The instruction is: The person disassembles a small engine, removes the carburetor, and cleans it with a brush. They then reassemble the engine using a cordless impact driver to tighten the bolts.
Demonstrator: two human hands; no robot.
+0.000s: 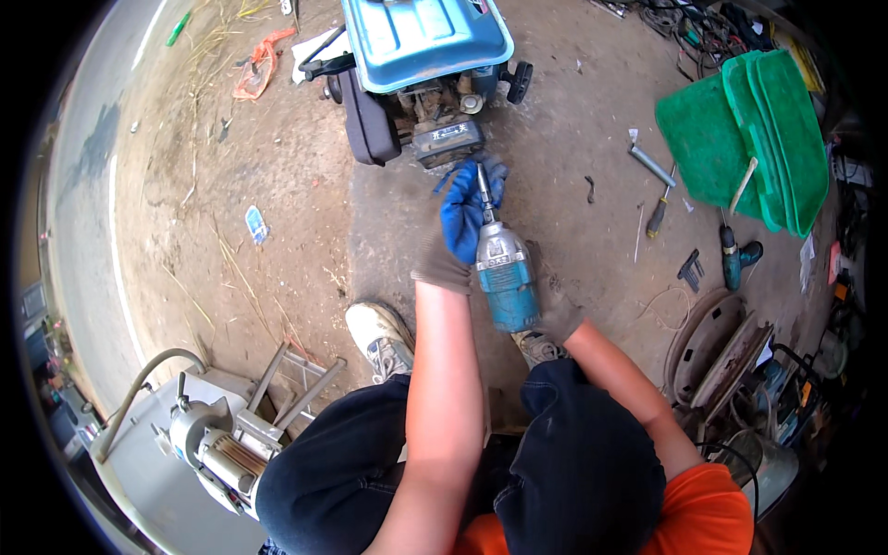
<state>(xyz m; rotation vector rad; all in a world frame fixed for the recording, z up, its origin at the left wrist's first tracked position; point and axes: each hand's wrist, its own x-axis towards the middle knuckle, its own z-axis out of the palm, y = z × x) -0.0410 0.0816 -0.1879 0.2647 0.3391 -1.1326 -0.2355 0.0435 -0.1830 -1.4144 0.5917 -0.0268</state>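
Observation:
Both hands wear grey work gloves, the left one blue over the palm and fingers. A teal cordless impact wrench (508, 282) points away from me, with a long socket (486, 190) on its nose. My right hand (559, 319) is closed at the wrench's rear; the grip itself is hidden. My left hand (459, 215) curls around the socket from the left, its fingertips partly behind it. Just beyond stands a small engine machine (449, 141) with a blue tank (425, 46) on top and a black side cover (370, 120). The socket's tip is close to its front, apparently apart from it.
Right on the ground lie a screwdriver (658, 215), a metal tube (652, 165), a teal drill (732, 259), green plastic sheets (740, 139) and a round reel (708, 342). A metal-bodied motor device (222, 453) stands lower left. An orange net bag (262, 65) lies far left.

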